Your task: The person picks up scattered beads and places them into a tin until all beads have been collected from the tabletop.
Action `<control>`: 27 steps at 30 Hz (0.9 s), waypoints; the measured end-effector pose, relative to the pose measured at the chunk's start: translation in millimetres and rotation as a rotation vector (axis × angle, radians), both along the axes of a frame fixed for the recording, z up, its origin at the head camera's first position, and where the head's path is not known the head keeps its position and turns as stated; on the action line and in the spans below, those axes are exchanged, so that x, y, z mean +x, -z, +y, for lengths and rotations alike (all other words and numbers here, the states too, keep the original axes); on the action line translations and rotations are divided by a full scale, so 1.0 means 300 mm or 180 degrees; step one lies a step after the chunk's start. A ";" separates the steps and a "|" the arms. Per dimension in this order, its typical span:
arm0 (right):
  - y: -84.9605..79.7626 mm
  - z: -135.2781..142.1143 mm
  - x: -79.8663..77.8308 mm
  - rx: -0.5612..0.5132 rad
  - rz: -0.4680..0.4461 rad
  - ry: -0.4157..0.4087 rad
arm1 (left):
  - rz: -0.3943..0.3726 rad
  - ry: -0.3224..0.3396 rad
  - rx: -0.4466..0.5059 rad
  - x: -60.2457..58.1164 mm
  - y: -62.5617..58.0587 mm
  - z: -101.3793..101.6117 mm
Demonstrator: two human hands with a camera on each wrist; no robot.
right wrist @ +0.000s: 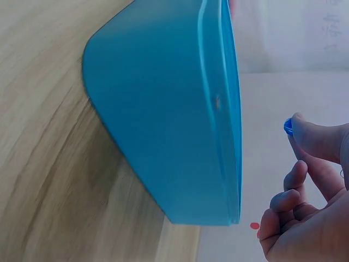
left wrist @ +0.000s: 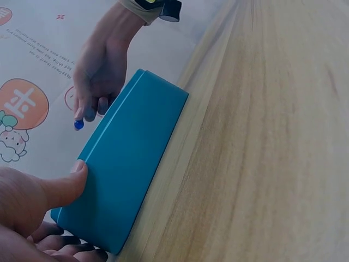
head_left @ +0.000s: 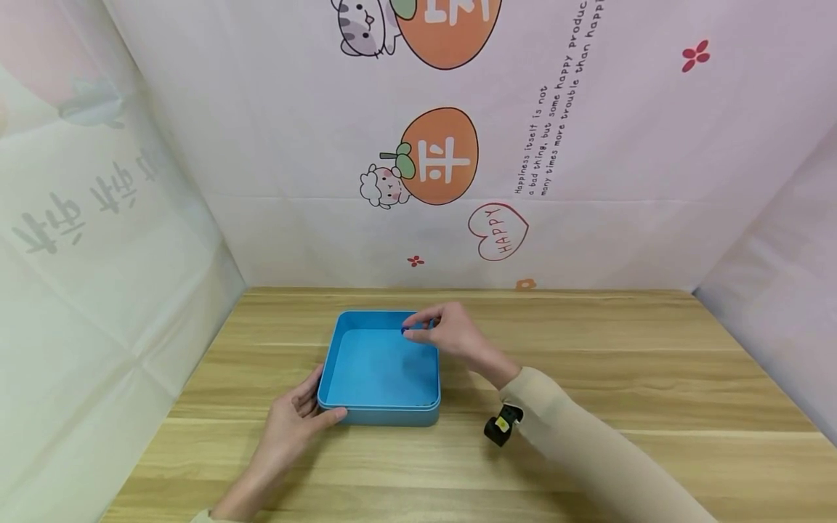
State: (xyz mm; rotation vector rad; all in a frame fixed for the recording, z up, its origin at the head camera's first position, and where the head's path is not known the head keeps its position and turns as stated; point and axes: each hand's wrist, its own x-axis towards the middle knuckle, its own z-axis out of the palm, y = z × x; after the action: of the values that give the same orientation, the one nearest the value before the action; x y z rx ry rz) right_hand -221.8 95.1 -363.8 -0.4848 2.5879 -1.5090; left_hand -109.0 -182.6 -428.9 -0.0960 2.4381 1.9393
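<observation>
A square, open-topped light-blue plastic box [head_left: 384, 367] sits on the wooden table. At its near left corner my left hand [head_left: 292, 420] grips it, the thumb on the front wall and the fingers along the left side. Over the far right part of the box, my right hand [head_left: 451, 333] pinches a small glossy blue ball [right wrist: 288, 126] between thumb and index finger. In the left wrist view the blue ball [left wrist: 79, 124] shows above the rim, apart from the box. The right hand's other fingers are curled in the right wrist view. No contents show on the box floor.
The wood-grain tabletop [head_left: 621, 363] spreads around the box, mostly to its right. A white printed cloth [head_left: 294, 145] hangs behind the table, with more cloth at both sides. A black camera [head_left: 499, 430] is strapped at the right wrist.
</observation>
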 end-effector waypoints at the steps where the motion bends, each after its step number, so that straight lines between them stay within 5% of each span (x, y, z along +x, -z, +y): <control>1: 0.000 -0.006 -0.001 -0.0012 0.0004 -0.0004 | 0.0000 0.0001 0.0001 0.000 0.000 0.000; 27: 0.042 -0.121 -0.018 0.0042 0.0059 -0.0129 | -0.0028 -0.0023 -0.0010 -0.006 0.008 -0.001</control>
State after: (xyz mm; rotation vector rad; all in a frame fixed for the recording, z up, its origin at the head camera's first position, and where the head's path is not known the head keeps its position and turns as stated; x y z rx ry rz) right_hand -227.3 58.7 -376.4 -0.5487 2.5839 -1.4808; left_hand -110.7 -183.0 -431.2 -0.1135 2.4388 1.9338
